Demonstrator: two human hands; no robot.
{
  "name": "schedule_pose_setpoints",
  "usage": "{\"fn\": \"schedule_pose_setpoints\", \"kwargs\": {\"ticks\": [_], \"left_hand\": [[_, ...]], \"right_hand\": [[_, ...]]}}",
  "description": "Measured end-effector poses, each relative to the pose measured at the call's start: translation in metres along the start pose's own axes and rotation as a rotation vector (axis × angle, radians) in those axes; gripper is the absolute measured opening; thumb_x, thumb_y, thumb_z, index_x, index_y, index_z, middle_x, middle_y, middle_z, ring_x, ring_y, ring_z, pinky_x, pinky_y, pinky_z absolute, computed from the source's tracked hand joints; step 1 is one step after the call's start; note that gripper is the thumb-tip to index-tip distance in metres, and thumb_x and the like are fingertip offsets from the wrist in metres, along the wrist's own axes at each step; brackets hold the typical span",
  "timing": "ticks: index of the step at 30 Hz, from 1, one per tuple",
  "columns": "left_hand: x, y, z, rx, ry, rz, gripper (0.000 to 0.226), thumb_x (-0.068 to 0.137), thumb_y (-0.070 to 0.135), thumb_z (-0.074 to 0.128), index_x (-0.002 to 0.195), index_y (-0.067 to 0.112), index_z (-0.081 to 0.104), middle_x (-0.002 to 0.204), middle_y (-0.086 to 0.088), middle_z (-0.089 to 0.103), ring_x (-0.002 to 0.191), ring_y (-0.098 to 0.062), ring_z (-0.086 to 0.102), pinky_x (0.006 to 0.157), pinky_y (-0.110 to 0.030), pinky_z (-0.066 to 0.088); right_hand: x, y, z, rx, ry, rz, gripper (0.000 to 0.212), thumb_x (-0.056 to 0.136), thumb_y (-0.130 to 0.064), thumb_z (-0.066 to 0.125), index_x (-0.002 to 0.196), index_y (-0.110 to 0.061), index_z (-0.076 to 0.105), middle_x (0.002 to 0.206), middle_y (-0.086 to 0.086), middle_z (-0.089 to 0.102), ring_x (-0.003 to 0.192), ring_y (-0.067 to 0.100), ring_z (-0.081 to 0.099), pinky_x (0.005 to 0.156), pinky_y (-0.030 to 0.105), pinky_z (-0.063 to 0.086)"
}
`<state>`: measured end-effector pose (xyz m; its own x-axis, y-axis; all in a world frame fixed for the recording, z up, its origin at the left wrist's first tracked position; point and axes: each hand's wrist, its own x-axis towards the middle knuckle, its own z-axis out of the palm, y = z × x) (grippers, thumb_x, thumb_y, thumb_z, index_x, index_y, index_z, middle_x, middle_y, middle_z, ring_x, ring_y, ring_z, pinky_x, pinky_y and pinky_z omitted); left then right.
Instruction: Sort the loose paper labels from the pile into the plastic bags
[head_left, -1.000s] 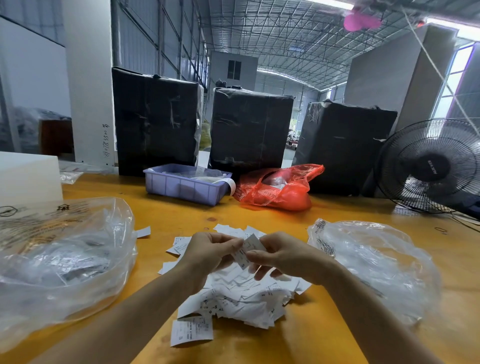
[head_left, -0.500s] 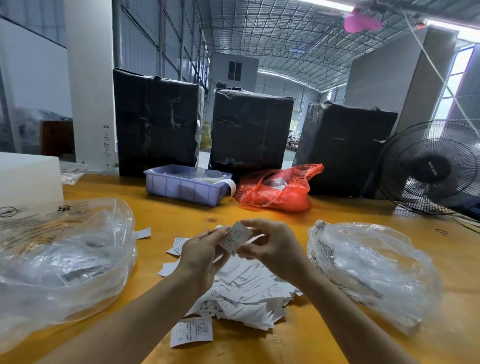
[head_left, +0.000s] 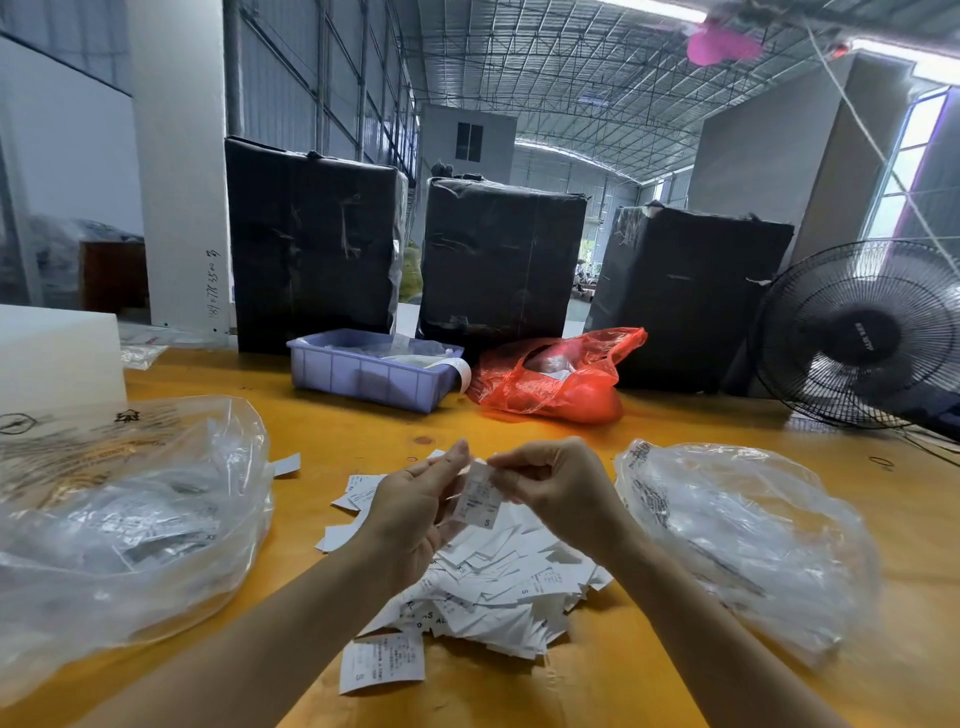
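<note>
A pile of white paper labels (head_left: 498, 587) lies on the yellow table in front of me. Above it my left hand (head_left: 415, 514) and my right hand (head_left: 561, 488) both pinch the top of one white label (head_left: 478, 499) marked S, which hangs down between them. A clear plastic bag (head_left: 130, 519) holding labels sits to the left of the pile. A second clear plastic bag (head_left: 737, 535) lies to the right. One loose label (head_left: 382, 660) rests at the pile's near edge.
At the back of the table (head_left: 363, 441) stand a purple bin (head_left: 374, 371), a red plastic bag (head_left: 556, 376) and three black wrapped boxes (head_left: 498, 260). A black fan (head_left: 857, 332) stands at the far right, a white block (head_left: 57, 358) at the far left.
Both hands have risen from the pile with the label. It has gone from flat between my fingertips to hanging upright, pinched at its top.
</note>
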<state>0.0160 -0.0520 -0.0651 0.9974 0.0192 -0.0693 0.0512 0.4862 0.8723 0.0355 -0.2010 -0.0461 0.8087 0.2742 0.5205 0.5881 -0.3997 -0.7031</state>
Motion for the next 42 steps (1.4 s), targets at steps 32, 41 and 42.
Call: {"fn": "schedule_pose_setpoints", "kwargs": {"ticks": [32,41,42], "left_hand": [[-0.001,0.002,-0.004,0.213,0.051,0.124,0.007,0.079,0.017,0.072,0.079,0.010,0.073,0.079,-0.007,0.071,0.082,-0.019,0.057,0.070,-0.026,0.043],[0.002,0.003,-0.010,0.489,-0.073,0.084,0.015,0.079,0.017,0.073,0.088,0.006,0.072,0.061,0.004,0.065,0.049,-0.005,0.048,0.048,-0.016,0.038],[0.003,0.008,-0.012,0.506,-0.056,0.063,0.014,0.078,0.018,0.074,0.086,0.006,0.072,0.063,0.003,0.065,0.052,-0.006,0.048,0.048,-0.016,0.037]], "right_hand": [[0.000,-0.011,-0.013,0.219,-0.051,0.305,0.008,0.082,-0.010,0.070,0.076,-0.006,0.072,0.061,-0.001,0.067,0.054,0.001,0.055,0.051,0.007,0.043],[0.000,-0.017,-0.014,0.221,-0.059,0.368,0.016,0.085,-0.012,0.066,0.069,-0.010,0.071,0.063,-0.001,0.068,0.052,0.003,0.057,0.051,0.012,0.045],[0.000,-0.015,-0.017,0.171,-0.097,0.359,0.014,0.087,-0.014,0.065,0.074,-0.012,0.071,0.068,-0.001,0.070,0.053,0.002,0.059,0.049,0.010,0.045]]}}
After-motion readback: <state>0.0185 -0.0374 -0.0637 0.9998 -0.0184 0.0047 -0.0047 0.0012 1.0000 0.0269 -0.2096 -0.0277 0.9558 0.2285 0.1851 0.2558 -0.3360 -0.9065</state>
